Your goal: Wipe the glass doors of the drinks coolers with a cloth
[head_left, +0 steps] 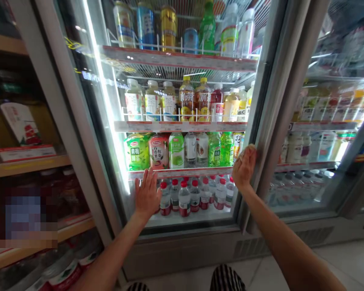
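Observation:
I face a lit drinks cooler with a glass door [182, 153]. My left hand [146, 195] lies flat on the glass, fingers spread, low at the left, in front of the red-capped water bottles [185, 198]. My right hand [244, 165] rests on the door's right edge [262, 133], fingers curled round the frame at the height of the green bottles [218, 149]. Through the glass I see cans [169, 26] on the top shelf and juice bottles [186, 101] on the second one.
A second cooler door [321, 133] with more bottles stands to the right. Wooden shelves [27, 165] with packaged goods run along the left, close to my left arm. Pale floor tiles [346, 258] show at the bottom right, and my knees sit at the bottom edge.

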{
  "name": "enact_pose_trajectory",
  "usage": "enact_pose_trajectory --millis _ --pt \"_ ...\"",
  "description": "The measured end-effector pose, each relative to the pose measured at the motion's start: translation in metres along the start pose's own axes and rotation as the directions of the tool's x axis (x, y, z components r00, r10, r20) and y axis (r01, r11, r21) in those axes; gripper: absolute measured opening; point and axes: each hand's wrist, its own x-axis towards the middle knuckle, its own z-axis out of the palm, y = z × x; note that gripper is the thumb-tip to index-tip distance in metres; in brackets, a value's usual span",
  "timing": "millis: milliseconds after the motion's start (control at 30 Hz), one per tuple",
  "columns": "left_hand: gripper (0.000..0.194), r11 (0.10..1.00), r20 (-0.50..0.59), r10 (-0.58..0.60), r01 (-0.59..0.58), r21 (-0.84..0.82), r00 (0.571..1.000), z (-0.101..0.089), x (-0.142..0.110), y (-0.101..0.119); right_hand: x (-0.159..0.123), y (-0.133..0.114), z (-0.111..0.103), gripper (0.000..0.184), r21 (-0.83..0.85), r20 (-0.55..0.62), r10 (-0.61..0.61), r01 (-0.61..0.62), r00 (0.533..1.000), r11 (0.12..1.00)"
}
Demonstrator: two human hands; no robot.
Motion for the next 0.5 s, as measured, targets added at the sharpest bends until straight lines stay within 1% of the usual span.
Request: enact_pose_trajectory --millis 33,133,200,233,267,300,367,433,467,500 --pt "0.056 1.0 0.0 -0.011 0.011 0.004 1.0 -0.001 0.002 -0.001 -0.004 -0.009 0.001 0.059 0.018 0.009 -0.023 0.023 1.0 1.0" --pt "0.056 1.0 0.012 -0.012 0.012 0.009 1.0 -0.002 0.004 -0.001 -0.033 -0.032 -0.001 0.06 0.072 0.096 -0.143 0.137 0.985 0.988" --pt "0.056 1.0 0.015 -0.007 0.007 0.01 1.0 -0.004 0.004 -0.001 -0.043 -0.035 -0.003 0.06 0.086 0.141 -0.227 0.216 0.964 0.973" --pt "0.056 1.0 0.018 0.001 -0.001 0.01 1.0 -0.005 0.004 -0.002 -0.039 -0.033 -0.003 0.059 0.083 0.141 -0.25 0.24 0.958 0.967" --pt "0.057 1.0 0.017 0.007 -0.007 0.01 1.0 -0.007 0.005 -0.004 -0.028 -0.03 -0.002 0.058 0.074 0.121 -0.25 0.242 0.961 0.967" --pt "0.057 1.0 0.009 0.008 -0.009 0.01 1.0 -0.009 0.007 -0.007 -0.012 -0.025 0.001 0.057 0.06 0.081 -0.219 0.215 0.972 0.975" --pt "0.06 1.0 -0.019 -0.008 0.008 0.011 1.0 -0.013 0.012 -0.014 0.024 -0.022 0.008 0.055 0.034 -0.037 -0.089 0.09 0.995 0.995" --pt "0.062 0.999 -0.04 -0.036 0.037 0.012 0.999 -0.015 0.018 -0.019 0.047 -0.03 0.014 0.054 0.03 -0.126 0.002 0.002 0.992 1.0" --pt "0.063 0.999 -0.043 -0.046 0.047 0.012 0.998 -0.016 0.02 -0.02 0.05 -0.039 0.016 0.054 0.035 -0.128 -0.008 0.012 0.992 0.999" --pt "0.063 0.999 -0.04 -0.049 0.05 0.012 0.998 -0.015 0.021 -0.021 0.046 -0.049 0.016 0.055 0.045 -0.093 -0.063 0.067 0.994 0.997"
